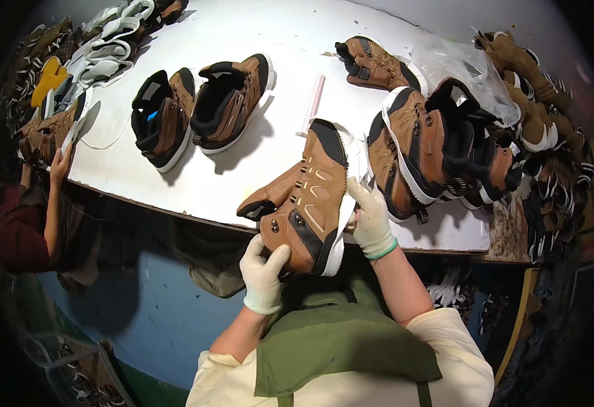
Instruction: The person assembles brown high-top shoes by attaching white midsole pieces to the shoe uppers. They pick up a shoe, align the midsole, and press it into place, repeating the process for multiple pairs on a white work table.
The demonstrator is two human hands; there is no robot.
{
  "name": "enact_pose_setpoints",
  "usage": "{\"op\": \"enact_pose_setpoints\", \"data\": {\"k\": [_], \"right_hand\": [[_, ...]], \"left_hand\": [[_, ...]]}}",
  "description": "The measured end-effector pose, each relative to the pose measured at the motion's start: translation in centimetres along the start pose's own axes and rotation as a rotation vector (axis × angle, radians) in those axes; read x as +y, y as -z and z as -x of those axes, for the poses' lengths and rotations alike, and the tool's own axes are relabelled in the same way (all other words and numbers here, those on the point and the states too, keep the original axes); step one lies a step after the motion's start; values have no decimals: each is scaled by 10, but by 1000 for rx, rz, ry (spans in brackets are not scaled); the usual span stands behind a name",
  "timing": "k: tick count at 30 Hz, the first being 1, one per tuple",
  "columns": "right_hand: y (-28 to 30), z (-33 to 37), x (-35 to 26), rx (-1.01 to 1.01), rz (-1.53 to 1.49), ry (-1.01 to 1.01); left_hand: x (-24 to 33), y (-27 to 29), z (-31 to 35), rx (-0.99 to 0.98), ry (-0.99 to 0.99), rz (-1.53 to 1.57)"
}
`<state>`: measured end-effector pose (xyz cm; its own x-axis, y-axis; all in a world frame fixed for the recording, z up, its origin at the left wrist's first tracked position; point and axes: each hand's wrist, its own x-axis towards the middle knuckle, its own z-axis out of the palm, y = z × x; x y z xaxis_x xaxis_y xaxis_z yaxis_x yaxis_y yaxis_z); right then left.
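Observation:
A brown hiking boot (319, 178) with dark toe and heel parts is held up on its side at the table's front edge, its white sole edge facing right. My left hand (262, 277), in a white glove, grips the boot near its heel, thumb on the upper. Beside the sole, my gloved right hand (373, 222) is closed with its fingers pinched. A pale thin piece, whose kind I cannot make out, shows above its fingertips along the sole. The right palm's contents are hidden.
Two brown boots (232, 105) stand left of centre on the white table (276, 27). Several boots (416, 139) are heaped at right, near clear plastic (463, 68) and piled uppers (528, 88). A white and red strip (312, 105) lies mid-table. At far left another person (22, 227) holds a boot.

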<state>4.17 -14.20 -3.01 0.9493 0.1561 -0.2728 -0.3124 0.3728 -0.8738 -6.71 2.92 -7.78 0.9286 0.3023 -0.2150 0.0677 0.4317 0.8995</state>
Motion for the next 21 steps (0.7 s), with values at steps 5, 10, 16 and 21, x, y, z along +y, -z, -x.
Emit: {"op": "enact_pose_setpoints", "data": {"k": [5, 10, 16, 21], "right_hand": [[4, -2, 2, 14, -42, -18], [6, -3, 4, 18, -57, -33], [13, -5, 10, -9, -105, -28], [21, -6, 18, -20, -109, 13]], "left_hand": [[4, -5, 2, 6, -47, -61], [4, -7, 4, 21, -157, -213], [0, -8, 7, -9, -198, -206], [-4, -6, 8, -28, -212, -229]]}}
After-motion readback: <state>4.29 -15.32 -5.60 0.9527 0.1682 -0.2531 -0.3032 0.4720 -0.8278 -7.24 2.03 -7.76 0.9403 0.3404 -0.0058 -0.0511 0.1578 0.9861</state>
